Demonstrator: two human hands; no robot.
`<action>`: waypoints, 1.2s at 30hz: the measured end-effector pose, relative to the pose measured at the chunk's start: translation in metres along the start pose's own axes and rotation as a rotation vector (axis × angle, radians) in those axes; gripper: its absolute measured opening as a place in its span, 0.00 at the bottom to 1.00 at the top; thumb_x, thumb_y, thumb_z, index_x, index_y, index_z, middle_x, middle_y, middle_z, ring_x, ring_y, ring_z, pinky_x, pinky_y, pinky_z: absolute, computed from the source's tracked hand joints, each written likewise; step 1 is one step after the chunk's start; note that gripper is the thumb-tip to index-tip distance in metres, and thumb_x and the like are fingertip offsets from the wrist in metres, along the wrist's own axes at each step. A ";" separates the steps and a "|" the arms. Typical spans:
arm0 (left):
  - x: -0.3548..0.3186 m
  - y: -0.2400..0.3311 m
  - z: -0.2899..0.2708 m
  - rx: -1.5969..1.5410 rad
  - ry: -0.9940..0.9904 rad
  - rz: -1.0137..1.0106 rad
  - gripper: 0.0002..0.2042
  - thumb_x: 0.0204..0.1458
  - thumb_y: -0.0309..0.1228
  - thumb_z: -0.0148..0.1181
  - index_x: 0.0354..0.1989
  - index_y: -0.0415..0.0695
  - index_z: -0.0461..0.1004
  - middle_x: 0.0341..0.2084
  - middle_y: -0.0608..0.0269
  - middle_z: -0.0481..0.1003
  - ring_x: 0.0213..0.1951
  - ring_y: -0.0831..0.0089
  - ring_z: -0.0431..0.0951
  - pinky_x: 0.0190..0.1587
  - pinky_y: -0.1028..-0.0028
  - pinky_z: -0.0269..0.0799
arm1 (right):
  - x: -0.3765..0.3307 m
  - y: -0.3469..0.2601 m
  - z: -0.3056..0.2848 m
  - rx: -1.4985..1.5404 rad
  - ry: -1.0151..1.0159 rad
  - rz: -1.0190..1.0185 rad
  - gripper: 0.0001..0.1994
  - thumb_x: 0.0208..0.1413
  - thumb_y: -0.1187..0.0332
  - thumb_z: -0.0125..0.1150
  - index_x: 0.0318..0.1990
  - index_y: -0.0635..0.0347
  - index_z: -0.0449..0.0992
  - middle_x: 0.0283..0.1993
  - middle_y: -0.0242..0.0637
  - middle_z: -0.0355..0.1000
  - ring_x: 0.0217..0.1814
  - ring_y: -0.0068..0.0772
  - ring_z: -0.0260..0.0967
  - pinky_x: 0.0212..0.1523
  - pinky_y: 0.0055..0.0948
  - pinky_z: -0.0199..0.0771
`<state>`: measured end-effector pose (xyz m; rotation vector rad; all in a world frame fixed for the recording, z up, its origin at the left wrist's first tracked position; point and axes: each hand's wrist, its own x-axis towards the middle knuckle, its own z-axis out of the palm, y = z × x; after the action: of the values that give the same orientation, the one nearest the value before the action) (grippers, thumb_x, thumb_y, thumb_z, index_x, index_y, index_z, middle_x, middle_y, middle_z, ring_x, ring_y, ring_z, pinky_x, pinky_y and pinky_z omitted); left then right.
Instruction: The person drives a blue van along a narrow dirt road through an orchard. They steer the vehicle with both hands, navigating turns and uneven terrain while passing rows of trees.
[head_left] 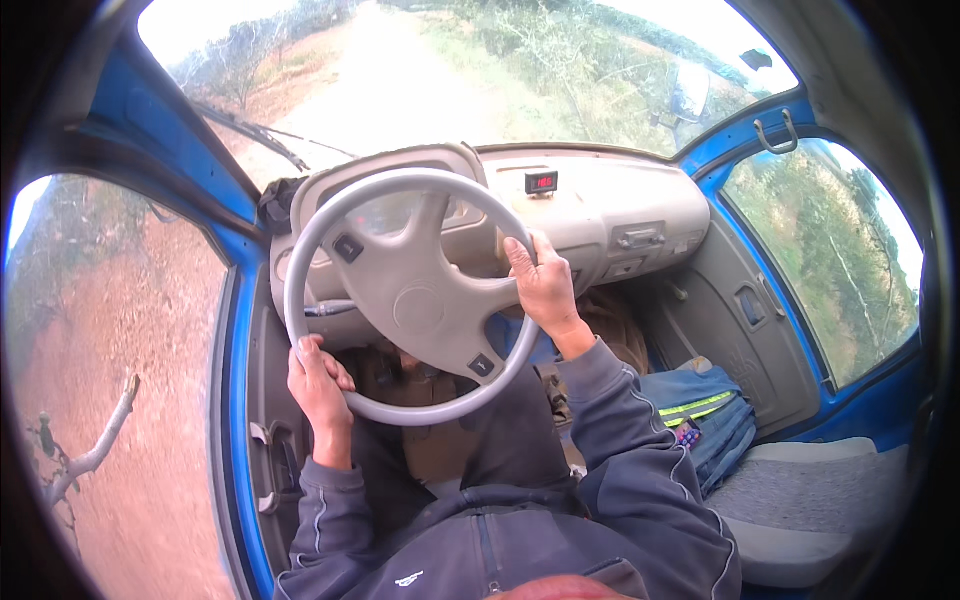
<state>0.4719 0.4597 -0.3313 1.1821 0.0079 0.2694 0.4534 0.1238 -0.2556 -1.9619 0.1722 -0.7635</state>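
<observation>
Steering wheel [415,300]: one, grey, three-spoked, with two dark buttons on its spokes. Hands: two, both on the rim. Left hand [318,385] is wrapped tight around the lower left of the rim, fingers curled over it. Right hand [543,285] clasps the right side of the rim, fingers pressed over the top.

Beyond the right hand: one beige dashboard [600,205] carrying one small red digital display [541,181]. Below and right of that hand: one blue bag [700,410] with yellow reflective stripes, resting against one grey passenger seat [810,500]. Ahead of the wheel: one wiper [262,138] on the windscreen.
</observation>
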 end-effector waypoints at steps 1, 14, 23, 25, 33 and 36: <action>-0.004 -0.003 0.000 0.004 0.015 0.005 0.19 0.80 0.47 0.50 0.51 0.40 0.72 0.19 0.71 0.62 0.16 0.80 0.64 0.18 0.75 0.64 | 0.005 0.001 0.000 -0.020 0.009 -0.046 0.21 0.76 0.52 0.64 0.56 0.65 0.81 0.29 0.34 0.77 0.33 0.24 0.75 0.38 0.32 0.76; -0.014 -0.010 0.004 -0.084 0.037 -0.005 0.18 0.79 0.46 0.51 0.51 0.40 0.72 0.20 0.70 0.65 0.16 0.80 0.66 0.19 0.75 0.66 | 0.010 0.001 -0.006 -0.096 0.020 -0.092 0.25 0.74 0.46 0.66 0.53 0.65 0.83 0.29 0.40 0.77 0.33 0.29 0.72 0.39 0.36 0.76; -0.009 -0.006 0.002 -0.014 0.026 0.024 0.20 0.79 0.48 0.51 0.51 0.41 0.72 0.21 0.71 0.63 0.17 0.80 0.65 0.20 0.74 0.65 | 0.013 0.011 0.000 -0.014 0.015 -0.088 0.26 0.73 0.46 0.67 0.52 0.66 0.84 0.30 0.39 0.78 0.35 0.27 0.73 0.41 0.34 0.77; -0.006 -0.003 0.002 -0.011 0.026 0.019 0.20 0.79 0.49 0.50 0.51 0.41 0.72 0.21 0.71 0.63 0.17 0.80 0.65 0.20 0.74 0.64 | 0.010 0.012 0.001 0.003 0.024 -0.067 0.25 0.73 0.46 0.67 0.52 0.66 0.84 0.30 0.39 0.78 0.35 0.27 0.73 0.41 0.34 0.77; -0.002 0.003 -0.001 0.001 0.004 0.013 0.18 0.79 0.45 0.52 0.51 0.40 0.73 0.20 0.71 0.65 0.16 0.79 0.67 0.19 0.74 0.68 | -0.004 0.003 -0.001 -0.098 0.025 0.039 0.23 0.75 0.49 0.66 0.47 0.65 0.84 0.28 0.40 0.78 0.32 0.26 0.69 0.38 0.36 0.75; 0.004 0.003 -0.001 -0.006 -0.039 0.003 0.19 0.79 0.47 0.51 0.51 0.40 0.72 0.20 0.70 0.64 0.16 0.79 0.66 0.19 0.74 0.66 | -0.008 0.007 -0.002 -0.093 0.062 0.014 0.25 0.73 0.46 0.65 0.46 0.66 0.83 0.29 0.51 0.79 0.33 0.52 0.81 0.40 0.45 0.78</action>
<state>0.4748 0.4626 -0.3290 1.1809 -0.0292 0.2492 0.4477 0.1222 -0.2644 -2.0233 0.2630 -0.8206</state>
